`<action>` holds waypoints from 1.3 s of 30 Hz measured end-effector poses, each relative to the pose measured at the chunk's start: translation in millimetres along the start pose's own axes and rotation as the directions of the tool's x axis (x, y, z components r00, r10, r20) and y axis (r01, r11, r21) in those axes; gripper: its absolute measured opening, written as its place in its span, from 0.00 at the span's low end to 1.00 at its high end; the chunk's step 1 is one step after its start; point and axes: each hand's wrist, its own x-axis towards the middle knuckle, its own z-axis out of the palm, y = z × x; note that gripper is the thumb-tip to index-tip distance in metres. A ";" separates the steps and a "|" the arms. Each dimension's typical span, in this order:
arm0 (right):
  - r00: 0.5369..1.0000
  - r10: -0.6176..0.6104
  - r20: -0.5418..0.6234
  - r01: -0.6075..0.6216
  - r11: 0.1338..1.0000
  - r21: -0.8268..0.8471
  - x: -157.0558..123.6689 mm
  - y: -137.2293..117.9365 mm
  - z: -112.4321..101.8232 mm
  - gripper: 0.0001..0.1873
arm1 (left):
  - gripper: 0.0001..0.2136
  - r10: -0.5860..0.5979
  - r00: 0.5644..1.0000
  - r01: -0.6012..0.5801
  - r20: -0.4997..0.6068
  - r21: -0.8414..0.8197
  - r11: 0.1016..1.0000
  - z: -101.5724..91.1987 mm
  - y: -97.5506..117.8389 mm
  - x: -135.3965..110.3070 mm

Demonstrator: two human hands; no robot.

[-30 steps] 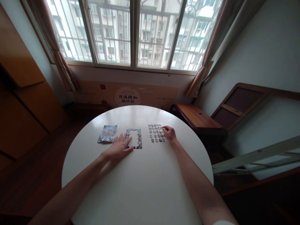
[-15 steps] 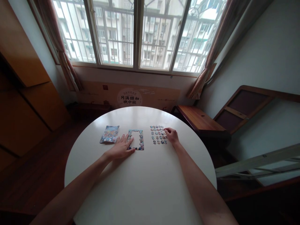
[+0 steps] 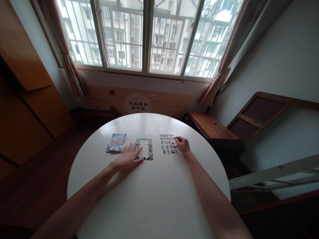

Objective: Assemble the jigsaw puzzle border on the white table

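Observation:
A joined border of jigsaw pieces forms a rectangular puzzle frame (image 3: 150, 154) on the white round table (image 3: 154, 192), with bare tabletop showing inside it. My left hand (image 3: 128, 157) lies flat with fingers spread, its fingertips over the left side of the puzzle frame. To the right, loose puzzle pieces (image 3: 167, 142) are laid out in rows. My right hand (image 3: 183, 145) is at the right edge of these rows, thumb and fingers drawn together. Whether a piece is between those fingertips is too small to make out.
A colourful picture sheet or packet (image 3: 116, 143) lies left of the puzzle frame, close to my left fingers. Beyond the table's right edge stands a wooden bench (image 3: 211, 126). A printed cardboard panel (image 3: 159, 99) leans below the barred window (image 3: 164, 39).
Both hands stay in nearly the same places. The view has shifted very slightly; no piece has visibly moved.

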 end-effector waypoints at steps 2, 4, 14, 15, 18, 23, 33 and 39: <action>1.000 -0.003 -0.002 0.003 1.000 0.000 0.1 0.1 -0.1 0.16 | 0.37 -0.005 1.000 0.005 -0.004 -0.001 1.000 -0.1 0.3 -0.5; 1.000 -0.004 -0.004 0.004 1.000 -0.002 0.1 0.3 -0.3 0.17 | 0.37 -0.012 1.000 0.012 -0.002 -0.002 1.000 -1.0 1.5 -1.3; 1.000 0.011 -0.026 -0.009 0.998 0.059 1.7 1.2 -1.9 0.18 | 0.38 -0.002 1.000 0.002 -0.006 -0.014 1.000 2.3 -1.8 0.6; 0.999 0.021 -0.027 -0.019 0.997 0.068 2.0 1.6 -1.8 0.19 | 0.38 -0.002 1.000 0.002 -0.009 -0.016 1.000 3.1 -2.6 0.9; 0.999 0.040 -0.024 -0.038 0.996 0.085 2.6 2.8 -1.5 0.20 | 0.38 0.007 1.000 -0.007 -0.023 -0.026 1.000 4.4 -4.0 1.3; 0.999 0.032 -0.027 -0.030 0.996 0.085 2.9 4.0 -1.3 0.19 | 0.38 0.011 1.000 -0.011 -0.022 -0.042 0.999 3.3 -4.1 0.8; 0.999 0.025 -0.027 -0.023 0.997 0.077 4.5 6.5 -0.2 0.19 | 0.44 0.005 0.999 -0.006 -0.043 -0.038 0.999 6.7 -5.6 2.0; 1.000 0.020 -0.017 -0.019 0.997 0.069 4.0 6.4 0.1 0.20 | 0.47 0.011 1.000 -0.011 0.005 -0.037 0.999 2.1 -11.1 1.4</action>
